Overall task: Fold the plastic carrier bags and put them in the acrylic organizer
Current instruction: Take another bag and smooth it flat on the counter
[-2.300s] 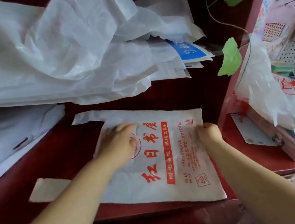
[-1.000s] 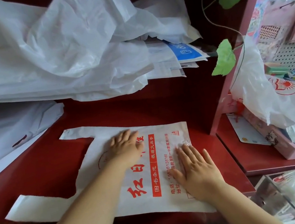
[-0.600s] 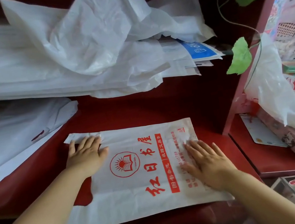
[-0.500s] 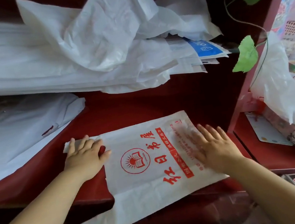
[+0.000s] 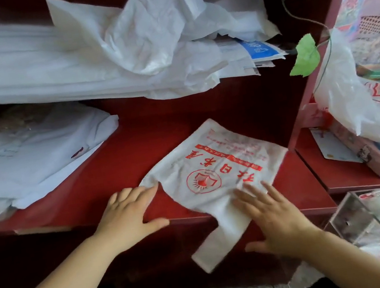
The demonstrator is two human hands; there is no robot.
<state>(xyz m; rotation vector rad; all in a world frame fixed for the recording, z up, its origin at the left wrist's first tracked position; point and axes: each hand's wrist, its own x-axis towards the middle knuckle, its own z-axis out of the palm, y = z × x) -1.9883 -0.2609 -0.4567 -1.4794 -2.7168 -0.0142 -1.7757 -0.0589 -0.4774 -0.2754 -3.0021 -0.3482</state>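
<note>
Carrier bag (image 5: 214,172): white, red print and a round red logo. Lies flat on the red counter (image 5: 134,148), turned diagonally, closed end toward the back right, handle end toward the front edge. One handle strip (image 5: 209,248) hangs past the front edge.

Left grip (image 5: 130,214): released, fingers straight, palm down at the counter's front edge. Fingertips touch the bag's left corner; the rest of the hand is on bare counter. Nothing held.

Right grip (image 5: 277,219): released, fingers spread and straight, pressing flat on the near right part of the bag just below the print. Heel of the hand and thumb sit past the counter edge. Some motion blur here, so I can't tell the exact contact.

Acrylic organizer (image 5: 352,219): clear box at lower right, beyond the counter's right corner, apart from the bag. White plastic with red print shows at it, but it's too blurred to tell whether that is inside or behind.

Other stuff:
- loose pile of white bags (image 5: 94,59) across the back of the counter, crumpled on top, well apart from the worked bag
- blue-printed packet (image 5: 256,49) sticking out of that pile's right end
- flat stack of white bags (image 5: 23,159) on the left
- pink rack (image 5: 310,73) at right, green leaf (image 5: 304,54) on a thin stem beside it
- pink box (image 5: 375,158) on the lower red shelf at right, with a clear bag (image 5: 354,111) with the same red logo slumped over it
- white card (image 5: 333,147) lying just left of the box
</note>
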